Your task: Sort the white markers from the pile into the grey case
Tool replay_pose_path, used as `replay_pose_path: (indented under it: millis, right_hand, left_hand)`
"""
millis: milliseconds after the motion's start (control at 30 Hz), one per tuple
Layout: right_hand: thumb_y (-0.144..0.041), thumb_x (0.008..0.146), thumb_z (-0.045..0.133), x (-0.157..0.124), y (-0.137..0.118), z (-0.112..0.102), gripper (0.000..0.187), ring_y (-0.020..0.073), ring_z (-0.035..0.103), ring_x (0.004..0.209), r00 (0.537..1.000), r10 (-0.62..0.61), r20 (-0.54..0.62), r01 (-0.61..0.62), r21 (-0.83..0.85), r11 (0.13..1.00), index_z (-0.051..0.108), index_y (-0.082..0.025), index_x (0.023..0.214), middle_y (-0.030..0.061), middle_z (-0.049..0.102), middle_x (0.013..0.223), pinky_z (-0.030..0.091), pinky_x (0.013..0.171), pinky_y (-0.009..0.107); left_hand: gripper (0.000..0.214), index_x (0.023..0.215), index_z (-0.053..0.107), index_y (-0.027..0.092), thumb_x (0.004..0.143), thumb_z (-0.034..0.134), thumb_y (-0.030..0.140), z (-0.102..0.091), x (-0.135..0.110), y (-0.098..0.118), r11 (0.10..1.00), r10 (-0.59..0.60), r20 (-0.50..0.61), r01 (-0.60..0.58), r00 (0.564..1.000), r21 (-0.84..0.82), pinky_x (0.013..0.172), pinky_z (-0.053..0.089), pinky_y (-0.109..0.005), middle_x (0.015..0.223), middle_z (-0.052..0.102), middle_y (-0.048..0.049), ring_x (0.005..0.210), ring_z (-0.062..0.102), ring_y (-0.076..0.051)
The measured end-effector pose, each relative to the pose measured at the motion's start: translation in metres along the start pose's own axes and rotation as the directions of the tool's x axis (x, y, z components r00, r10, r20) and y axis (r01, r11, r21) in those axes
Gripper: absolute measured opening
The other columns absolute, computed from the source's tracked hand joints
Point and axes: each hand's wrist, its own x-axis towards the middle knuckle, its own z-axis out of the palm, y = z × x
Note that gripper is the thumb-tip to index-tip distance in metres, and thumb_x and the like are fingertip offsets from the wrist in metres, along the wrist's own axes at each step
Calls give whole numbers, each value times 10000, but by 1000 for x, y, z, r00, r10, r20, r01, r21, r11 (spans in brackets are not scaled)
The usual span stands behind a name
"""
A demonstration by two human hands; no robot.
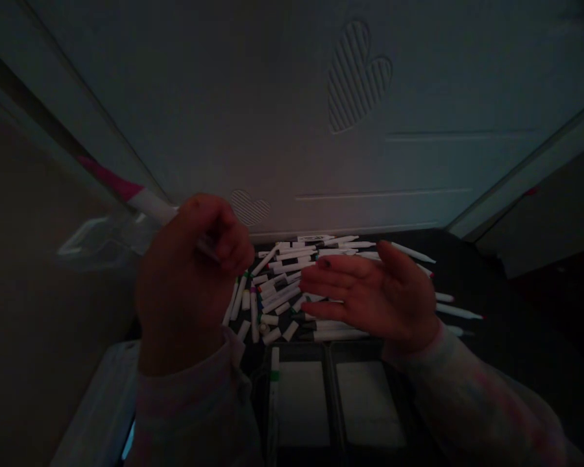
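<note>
The scene is dim. My left hand (189, 285) is raised and closed around a white marker with a pink cap (126, 188), which points up and to the left. My right hand (370, 292) hovers palm-up with its fingers stretched out, and holds nothing. Beneath both hands lies a heap of several white markers and loose caps (292, 279) on a dark surface. More markers (455, 311) lie to the right of my right hand.
A pale panel with two ribbed heart shapes (357, 74) stands behind the heap. Two dark trays with pale contents (335, 402) sit near me. A clear plastic item (92, 240) lies at the left. Dark surface (516, 324) extends to the right.
</note>
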Motion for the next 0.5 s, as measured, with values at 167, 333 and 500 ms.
replay_pose_path:
  millis: [167, 333, 500]
  right_hand:
    - [-399, 889, -80, 1, -3, 7, 653, 172, 520, 1109, 1000, -31, -4, 31, 175, 984, 440, -215, 1238, 86, 568, 1194, 443, 839, 369]
    - [-348, 830, 467, 12, 5, 18, 299, 176, 558, 1026, 989, -23, -143, -1, -166, 986, 573, -209, 1072, 59, 617, 1102, 456, 818, 321]
    - [-248, 821, 477, 27, 35, 25, 222, 167, 590, 911, 992, -117, -48, 66, -598, 799, 637, -194, 965, 54, 661, 967, 450, 814, 329]
  left_hand:
    - [189, 514, 508, 173, 700, 488, 206, -4, 2, -2, 1000, 20, 40, -19, 999, -17, 324, 199, -192, 394, 315, 53, 332, 274, -54]
    - [236, 530, 497, 168, 759, 445, 196, -8, 3, -1, 999, 12, 68, -9, 998, -46, 332, 206, -196, 394, 307, 53, 333, 275, -58]
    - [243, 541, 490, 175, 776, 452, 225, -15, 4, 3, 995, 58, 71, -53, 996, -79, 341, 191, -199, 421, 296, 55, 330, 273, -49]
